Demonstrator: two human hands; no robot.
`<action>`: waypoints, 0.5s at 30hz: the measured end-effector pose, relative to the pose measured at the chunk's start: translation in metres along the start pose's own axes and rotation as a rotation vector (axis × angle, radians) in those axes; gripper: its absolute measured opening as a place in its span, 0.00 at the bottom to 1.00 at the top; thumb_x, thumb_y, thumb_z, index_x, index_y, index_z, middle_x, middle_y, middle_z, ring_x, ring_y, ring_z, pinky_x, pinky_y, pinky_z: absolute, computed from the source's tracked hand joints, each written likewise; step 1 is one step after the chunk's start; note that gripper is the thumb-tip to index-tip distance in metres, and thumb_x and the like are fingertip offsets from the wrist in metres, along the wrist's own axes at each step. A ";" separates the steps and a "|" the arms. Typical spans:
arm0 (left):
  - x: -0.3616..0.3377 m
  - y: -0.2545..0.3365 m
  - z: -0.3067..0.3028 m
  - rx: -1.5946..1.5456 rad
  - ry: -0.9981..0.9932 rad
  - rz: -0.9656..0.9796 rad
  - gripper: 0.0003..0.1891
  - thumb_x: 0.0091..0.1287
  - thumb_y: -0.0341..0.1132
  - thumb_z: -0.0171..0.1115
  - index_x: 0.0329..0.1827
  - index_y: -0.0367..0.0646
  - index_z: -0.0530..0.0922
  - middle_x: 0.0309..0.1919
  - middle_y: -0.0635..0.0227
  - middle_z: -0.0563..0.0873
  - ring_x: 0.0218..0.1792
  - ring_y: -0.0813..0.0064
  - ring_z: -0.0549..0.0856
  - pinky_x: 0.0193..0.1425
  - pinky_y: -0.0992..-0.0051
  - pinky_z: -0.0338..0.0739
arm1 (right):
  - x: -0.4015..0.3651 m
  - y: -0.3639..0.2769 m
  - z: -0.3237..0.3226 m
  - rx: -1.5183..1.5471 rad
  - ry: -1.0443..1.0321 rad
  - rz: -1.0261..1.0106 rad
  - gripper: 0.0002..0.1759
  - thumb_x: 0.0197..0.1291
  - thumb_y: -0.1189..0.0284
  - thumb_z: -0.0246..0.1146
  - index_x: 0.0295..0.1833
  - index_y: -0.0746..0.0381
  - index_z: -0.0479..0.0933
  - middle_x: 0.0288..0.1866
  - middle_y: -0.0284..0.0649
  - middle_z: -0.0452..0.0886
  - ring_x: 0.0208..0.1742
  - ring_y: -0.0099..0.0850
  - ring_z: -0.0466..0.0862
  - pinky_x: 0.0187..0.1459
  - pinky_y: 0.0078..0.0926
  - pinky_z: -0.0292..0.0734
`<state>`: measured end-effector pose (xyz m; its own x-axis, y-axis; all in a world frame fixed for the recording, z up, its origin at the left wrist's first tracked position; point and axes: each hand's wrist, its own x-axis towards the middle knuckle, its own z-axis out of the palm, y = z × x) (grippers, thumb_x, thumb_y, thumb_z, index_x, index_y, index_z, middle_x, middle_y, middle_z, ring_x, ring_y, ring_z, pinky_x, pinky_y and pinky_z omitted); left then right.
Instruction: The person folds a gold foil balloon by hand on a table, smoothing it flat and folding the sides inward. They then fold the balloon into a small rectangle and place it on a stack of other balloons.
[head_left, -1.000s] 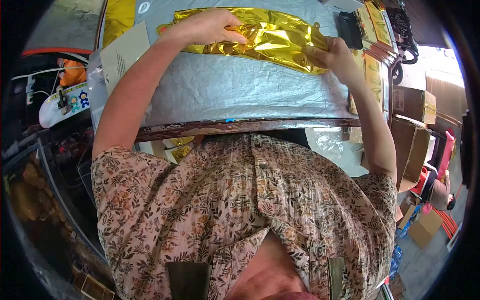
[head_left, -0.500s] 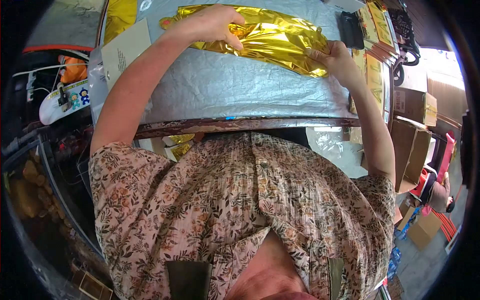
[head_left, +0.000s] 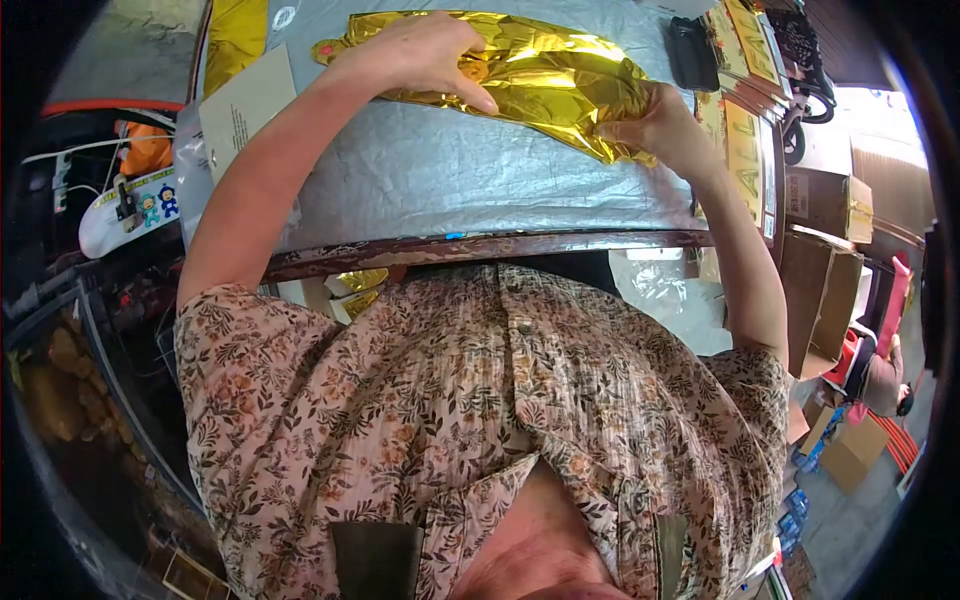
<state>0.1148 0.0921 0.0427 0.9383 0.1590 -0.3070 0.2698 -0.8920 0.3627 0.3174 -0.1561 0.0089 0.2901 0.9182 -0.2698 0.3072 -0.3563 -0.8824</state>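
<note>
A crinkled gold foil piece (head_left: 560,75) lies lengthwise across the far part of the silver-covered table (head_left: 450,180). My left hand (head_left: 430,62) rests on its left part, thumb and fingers spread apart over the foil. At the foil's right end my right hand (head_left: 665,130) pinches the edge between thumb and fingers. A small reddish spot shows on the foil's left tip, beside my left wrist.
A white printed card (head_left: 245,110) and yellow foil (head_left: 235,40) are at the table's left. On the right are a black tray (head_left: 693,53) and yellow lettered packs (head_left: 745,150). Cardboard boxes (head_left: 820,290) and a person (head_left: 882,380) appear farther right.
The foil's right end has dropped slightly toward me and folded differently in my right hand. My left thumb has shifted a little to the right.
</note>
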 end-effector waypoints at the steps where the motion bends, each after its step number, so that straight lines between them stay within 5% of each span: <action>1: 0.000 0.001 0.001 0.086 0.000 -0.019 0.33 0.51 0.58 0.82 0.44 0.35 0.84 0.38 0.49 0.88 0.44 0.47 0.87 0.50 0.53 0.78 | -0.001 -0.003 0.000 0.000 -0.001 0.000 0.20 0.58 0.80 0.79 0.55 0.71 0.83 0.40 0.37 0.89 0.37 0.22 0.86 0.42 0.24 0.83; 11: 0.005 -0.001 0.008 0.048 0.058 0.010 0.33 0.49 0.54 0.83 0.47 0.35 0.85 0.40 0.50 0.90 0.47 0.48 0.89 0.51 0.52 0.81 | -0.007 -0.028 0.007 -0.462 0.096 0.017 0.24 0.52 0.70 0.82 0.49 0.75 0.83 0.36 0.46 0.89 0.36 0.30 0.87 0.41 0.34 0.82; 14: -0.002 0.011 0.001 0.112 -0.066 -0.074 0.36 0.48 0.54 0.84 0.54 0.38 0.84 0.49 0.54 0.90 0.55 0.52 0.88 0.57 0.54 0.79 | -0.008 -0.033 0.008 -0.446 0.080 0.015 0.24 0.52 0.70 0.82 0.48 0.75 0.84 0.35 0.47 0.88 0.36 0.30 0.87 0.41 0.34 0.82; 15: -0.006 0.011 0.007 0.177 0.119 0.017 0.34 0.52 0.54 0.82 0.57 0.40 0.83 0.55 0.57 0.88 0.60 0.54 0.85 0.61 0.52 0.75 | -0.008 -0.036 0.007 -0.458 0.082 0.037 0.23 0.52 0.71 0.81 0.48 0.75 0.84 0.36 0.46 0.89 0.36 0.30 0.87 0.41 0.33 0.82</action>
<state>0.1108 0.0779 0.0422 0.9642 0.1825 -0.1923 0.2212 -0.9537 0.2040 0.2973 -0.1495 0.0397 0.3735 0.8933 -0.2500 0.6583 -0.4451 -0.6071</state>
